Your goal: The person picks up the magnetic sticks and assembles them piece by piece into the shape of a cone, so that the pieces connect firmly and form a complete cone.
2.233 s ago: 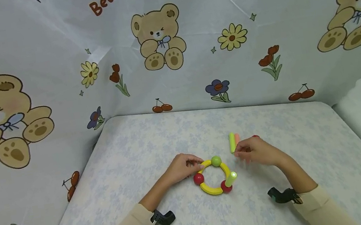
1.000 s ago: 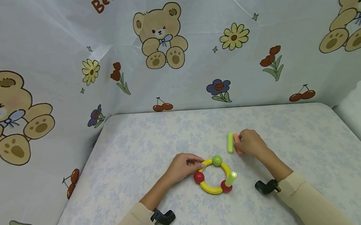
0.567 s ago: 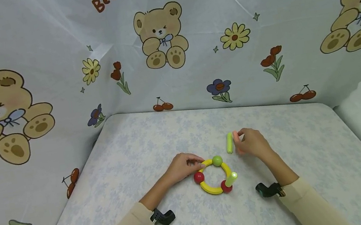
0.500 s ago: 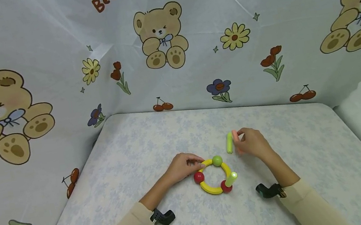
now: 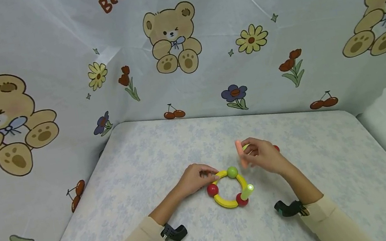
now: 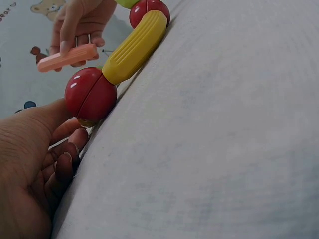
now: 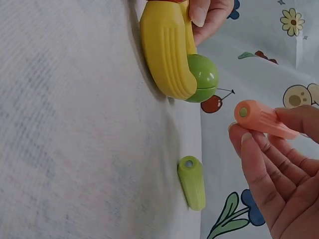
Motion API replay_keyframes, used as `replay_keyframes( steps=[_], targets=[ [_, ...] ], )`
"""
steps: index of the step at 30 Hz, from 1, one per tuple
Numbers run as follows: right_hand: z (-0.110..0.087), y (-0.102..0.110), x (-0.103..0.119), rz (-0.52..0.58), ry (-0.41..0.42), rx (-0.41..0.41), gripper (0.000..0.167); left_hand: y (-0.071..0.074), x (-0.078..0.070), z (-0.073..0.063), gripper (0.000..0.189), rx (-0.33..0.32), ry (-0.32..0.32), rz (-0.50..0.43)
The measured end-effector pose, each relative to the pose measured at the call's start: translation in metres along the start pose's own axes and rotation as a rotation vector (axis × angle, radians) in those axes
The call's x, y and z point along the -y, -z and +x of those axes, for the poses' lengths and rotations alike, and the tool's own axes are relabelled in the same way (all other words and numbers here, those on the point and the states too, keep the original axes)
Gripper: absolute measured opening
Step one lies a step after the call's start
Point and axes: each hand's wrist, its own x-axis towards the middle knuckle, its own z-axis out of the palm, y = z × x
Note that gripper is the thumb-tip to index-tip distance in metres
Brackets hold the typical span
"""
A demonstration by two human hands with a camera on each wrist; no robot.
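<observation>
My right hand [image 5: 266, 156] pinches an orange magnetic building rod [image 5: 241, 154] between thumb and fingers, held up off the table. In the right wrist view, a round disc shows in the end of the orange rod [image 7: 264, 118]. My left hand [image 5: 193, 179] holds the upper left of a ring made of curved yellow rods [image 5: 225, 202]. Balls join these rods: a green ball [image 5: 232, 172], a red ball [image 5: 212, 190] at the left and another red ball [image 5: 241, 200] at the lower right. From that last ball a light green rod [image 5: 248, 191] sticks up.
A loose green rod [image 7: 192, 184] lies on the table, partly hidden behind my right hand in the head view. Beyond that hand a red ball [image 5: 276, 148] peeks out. The patterned tabletop [image 5: 167, 149] ends at a bear-print cloth [image 5: 203, 89].
My right hand has picked up the orange rod from beside the loose green one and carried it left, toward the ring. The left hand and the ring have stayed in place.
</observation>
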Motion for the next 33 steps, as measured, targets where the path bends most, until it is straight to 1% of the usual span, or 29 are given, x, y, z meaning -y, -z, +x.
replay_keyframes(
  steps=[6,10,12,16,19,22,26,33],
  targets=[
    [-0.001,-0.006,-0.001,0.082,0.032,0.034,0.04,-0.001,-0.002,-0.001,0.02,0.002,0.016,-0.011],
    [-0.001,-0.01,0.0,0.109,0.06,0.051,0.041,-0.001,-0.001,-0.001,0.019,-0.001,0.01,-0.013],
    [-0.002,-0.012,0.004,0.103,0.08,0.055,0.04,-0.001,-0.001,-0.001,0.019,-0.002,0.003,-0.012],
    [-0.008,-0.01,0.023,0.085,0.12,0.055,0.038,0.0,-0.002,-0.001,0.02,-0.002,-0.005,-0.01],
    [-0.01,-0.01,0.032,0.058,0.15,0.048,0.036,0.0,-0.002,0.0,0.02,-0.001,-0.005,-0.009],
    [-0.008,-0.013,0.025,0.022,0.166,0.038,0.035,0.0,-0.002,0.0,0.021,0.002,-0.005,-0.008],
    [-0.003,-0.016,0.01,0.006,0.183,0.03,0.036,0.0,-0.003,0.0,0.021,0.001,0.0,-0.013],
    [-0.001,-0.014,0.003,0.013,0.206,0.044,0.033,0.0,-0.003,0.0,0.022,-0.008,0.004,-0.013]
  ],
)
